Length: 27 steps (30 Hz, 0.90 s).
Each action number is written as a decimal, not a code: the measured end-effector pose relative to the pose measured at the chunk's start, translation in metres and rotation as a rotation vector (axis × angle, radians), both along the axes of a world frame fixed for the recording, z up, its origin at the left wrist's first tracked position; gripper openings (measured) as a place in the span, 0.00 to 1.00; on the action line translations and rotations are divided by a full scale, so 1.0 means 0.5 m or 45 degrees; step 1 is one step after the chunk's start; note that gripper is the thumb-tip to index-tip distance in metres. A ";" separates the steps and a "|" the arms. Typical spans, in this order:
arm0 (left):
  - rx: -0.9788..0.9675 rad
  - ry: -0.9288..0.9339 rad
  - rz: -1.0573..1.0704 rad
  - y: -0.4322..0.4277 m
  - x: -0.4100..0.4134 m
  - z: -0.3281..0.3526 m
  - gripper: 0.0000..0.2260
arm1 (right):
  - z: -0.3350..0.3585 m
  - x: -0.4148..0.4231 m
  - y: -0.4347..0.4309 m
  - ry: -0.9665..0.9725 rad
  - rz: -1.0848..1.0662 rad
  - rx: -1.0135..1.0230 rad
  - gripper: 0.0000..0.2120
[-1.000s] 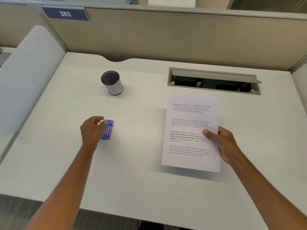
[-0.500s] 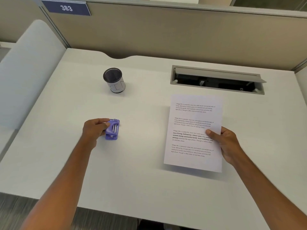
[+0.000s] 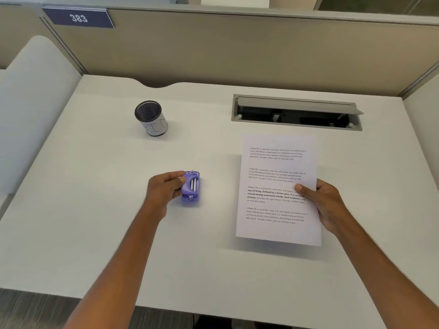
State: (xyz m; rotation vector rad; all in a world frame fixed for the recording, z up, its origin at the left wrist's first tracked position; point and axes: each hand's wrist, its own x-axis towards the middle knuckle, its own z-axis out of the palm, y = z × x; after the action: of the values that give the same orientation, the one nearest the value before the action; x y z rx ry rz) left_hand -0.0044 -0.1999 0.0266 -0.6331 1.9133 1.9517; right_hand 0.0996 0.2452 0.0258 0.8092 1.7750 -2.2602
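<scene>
Gripping purple hole punch [image 3: 190, 187] with my left hand [image 3: 164, 191] mid-desk [image 3: 95, 233], fingers curled round it, right hand [image 3: 329, 205] pinching printed sheet [image 3: 278, 188] by its right edge, lifted, punch well left of sheet

Office cubicle. Beige fabric partition [image 3: 237, 51] along the far side carries a blue number plate [image 3: 78, 18] reading 383. White tabletop [image 3: 95, 233] has a built-in cable hatch [image 3: 297, 112], far right; mesh pen cup [image 3: 151, 118], far left.
</scene>
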 end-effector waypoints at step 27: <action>0.091 -0.104 -0.179 0.382 0.051 -0.037 0.11 | -0.040 0.087 0.132 -0.092 -0.113 0.044 0.14</action>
State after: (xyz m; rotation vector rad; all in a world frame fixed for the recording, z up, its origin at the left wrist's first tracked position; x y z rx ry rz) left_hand 0.0212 -0.0089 0.0083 -0.5346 1.7805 1.8690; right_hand 0.1431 0.3111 0.0058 0.9824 1.7841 -2.2293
